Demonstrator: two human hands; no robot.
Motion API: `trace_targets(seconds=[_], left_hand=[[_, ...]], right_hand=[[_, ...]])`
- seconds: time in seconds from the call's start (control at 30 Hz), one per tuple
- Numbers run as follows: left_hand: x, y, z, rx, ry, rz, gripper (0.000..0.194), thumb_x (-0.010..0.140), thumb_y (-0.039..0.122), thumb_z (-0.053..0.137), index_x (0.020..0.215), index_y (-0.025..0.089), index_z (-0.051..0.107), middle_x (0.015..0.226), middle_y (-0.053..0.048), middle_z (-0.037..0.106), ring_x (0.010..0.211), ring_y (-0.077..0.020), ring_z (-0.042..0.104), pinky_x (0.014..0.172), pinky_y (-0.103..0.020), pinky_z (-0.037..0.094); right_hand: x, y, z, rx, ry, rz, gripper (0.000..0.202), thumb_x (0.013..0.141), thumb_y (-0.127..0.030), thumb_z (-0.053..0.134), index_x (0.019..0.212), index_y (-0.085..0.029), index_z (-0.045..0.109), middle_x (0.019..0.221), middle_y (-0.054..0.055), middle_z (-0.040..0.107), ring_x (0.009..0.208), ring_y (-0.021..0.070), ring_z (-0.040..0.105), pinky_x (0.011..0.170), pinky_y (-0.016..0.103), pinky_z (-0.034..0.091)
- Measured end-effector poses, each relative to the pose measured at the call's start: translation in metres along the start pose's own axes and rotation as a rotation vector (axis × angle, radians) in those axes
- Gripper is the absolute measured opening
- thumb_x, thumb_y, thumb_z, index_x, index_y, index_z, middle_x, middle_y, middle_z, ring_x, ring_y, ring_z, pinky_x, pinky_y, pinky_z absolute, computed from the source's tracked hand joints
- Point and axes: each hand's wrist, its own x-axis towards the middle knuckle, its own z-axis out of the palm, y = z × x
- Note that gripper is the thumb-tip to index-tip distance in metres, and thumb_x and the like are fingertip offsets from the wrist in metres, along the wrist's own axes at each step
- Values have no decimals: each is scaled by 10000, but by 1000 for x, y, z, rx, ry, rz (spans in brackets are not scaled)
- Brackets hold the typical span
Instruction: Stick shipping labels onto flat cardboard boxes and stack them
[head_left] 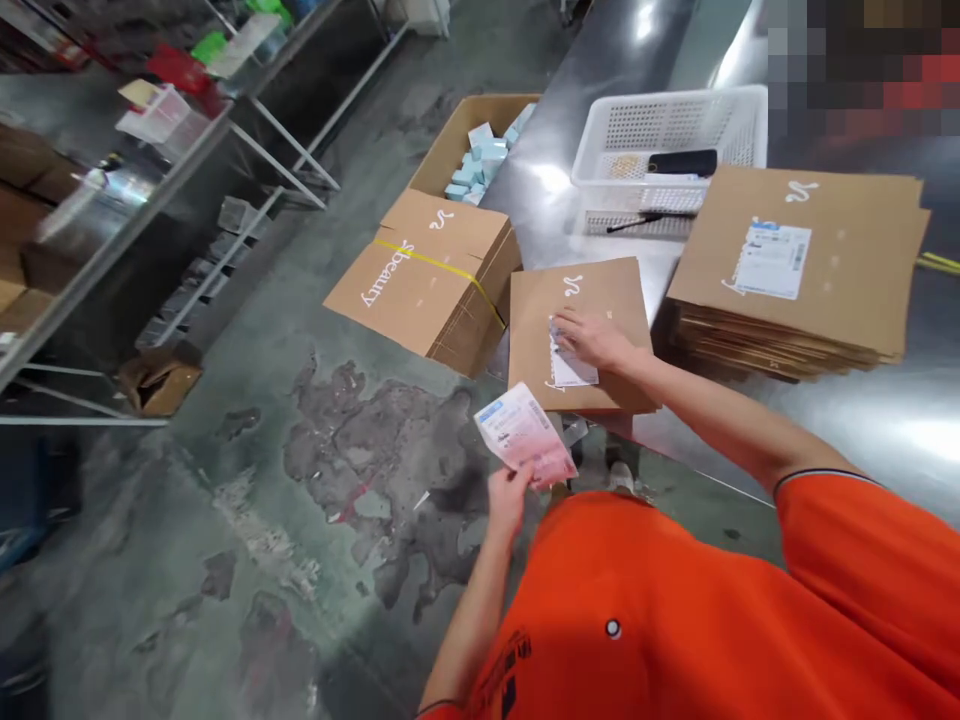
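Between thumb and fingers, my left hand (508, 492) pinches the lower edge of a printed label sheet (525, 430), held over the floor beside the table edge. My right hand (589, 338) lies with its fingers apart on a white label (574, 368) stuck to a flat brown carton (536, 320). The fingers cover the upper part of that label. To the right is a stack of flat cartons (855, 270), its top one bearing a white label (772, 260).
A bundle of flat cartons (420, 270) with a yellow strap sits left of the table. Behind it, an open box (442, 140) holds small light-blue boxes. A white basket (675, 115) stands on the metal table (540, 190). Metal-framed benches are at the left.
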Motion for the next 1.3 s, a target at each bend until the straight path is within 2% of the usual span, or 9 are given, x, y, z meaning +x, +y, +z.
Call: trace_targets(seconds=[0.1,0.23,0.43,0.6,0.73,0.9,1.03,1.13,1.3], left_hand=[[29,22,5,-69,72,132,355,654,403,749,911,159,755,898,-62,752,824,-199,658,756,-302,508],[47,36,19,116,34,179,261,701,385,719,799,144,745,787,-51,726,835,-206,658,780,-289,500],[11,34,26,208,30,247,241,699,367,728,842,173,742,855,-58,734,983,-227,645,893,-303,483],[-17,39,38,58,127,179,359,684,466,724,854,150,732,895,-72,743,854,-218,657,789,-313,516],[-23,42,55,-12,-24,94,429,649,522,753,800,123,708,779,-59,713,680,-171,629,644,-282,510],[-26,31,77,69,-165,28,417,628,520,780,656,126,646,634,-19,630,574,-131,564,539,-241,458],[-32,31,91,149,-259,7,369,623,465,796,631,125,651,633,-25,631,598,-140,575,554,-242,456],[-37,42,93,148,-361,-36,351,644,437,785,750,114,698,753,-69,693,702,-182,629,647,-282,503],[-38,77,85,-72,-331,130,639,574,287,839,1174,205,634,1167,-90,680,1091,-234,614,889,-308,495]], right_hand=[[-29,-33,18,30,-10,-123,630,937,-455,518,1422,-59,451,1504,228,405,1422,382,305,1152,589,201],[-92,-49,17,187,-35,-286,589,942,-485,502,1424,-150,467,1492,166,451,1424,320,339,1158,538,268],[-124,1,-21,254,181,756,401,926,-344,478,1181,-76,634,1161,244,633,1077,356,596,921,518,474],[-136,13,-69,617,452,706,349,899,-373,526,1155,-164,638,1066,104,686,916,233,629,816,367,514],[-175,87,-129,402,765,793,330,928,-406,494,1075,-160,656,961,89,685,838,218,607,779,362,486],[-206,158,-182,-33,456,1128,428,866,-385,624,1073,-12,656,1132,311,607,1047,376,571,848,483,429],[-168,93,-163,133,379,585,609,813,-483,686,1279,-107,574,1276,225,558,1174,350,515,940,461,417],[-127,22,-128,616,57,108,447,828,-514,652,1130,-184,642,1088,96,651,965,224,598,787,319,474],[-101,-45,-77,853,-102,81,443,910,-523,514,648,-169,566,579,-22,509,581,112,447,554,241,314]])
